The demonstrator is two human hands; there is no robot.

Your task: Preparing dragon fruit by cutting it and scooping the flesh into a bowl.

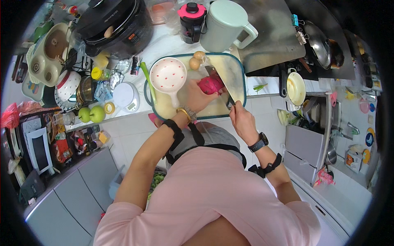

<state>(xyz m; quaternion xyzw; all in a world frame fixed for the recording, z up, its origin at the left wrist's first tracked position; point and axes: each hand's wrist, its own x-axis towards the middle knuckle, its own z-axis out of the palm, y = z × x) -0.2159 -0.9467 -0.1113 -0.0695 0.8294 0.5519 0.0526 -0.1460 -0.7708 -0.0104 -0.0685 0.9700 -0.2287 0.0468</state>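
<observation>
My left hand (198, 97) holds a pink dragon fruit (210, 84) against the cutting board (212, 109), which has a dark green rim. In my right hand (243, 121) is the handle of a kitchen knife (222, 81). Its broad blade lies along the right side of the fruit; whether the edge has entered the skin I cannot tell. Left of the fruit, a white bowl with red spots and a handle (168, 75) rests on the board. A green stalk (148, 81) lies by the board's left edge. Two round light-brown items (196, 61) sit behind the fruit.
A pale green pitcher (226, 26) and a pink-lidded jug (191, 24) stand behind the board. To the left are a white kitchen scale (126, 96), green apples (97, 114) and a black electric cooker (118, 30). A cream pot (296, 89) is on the right.
</observation>
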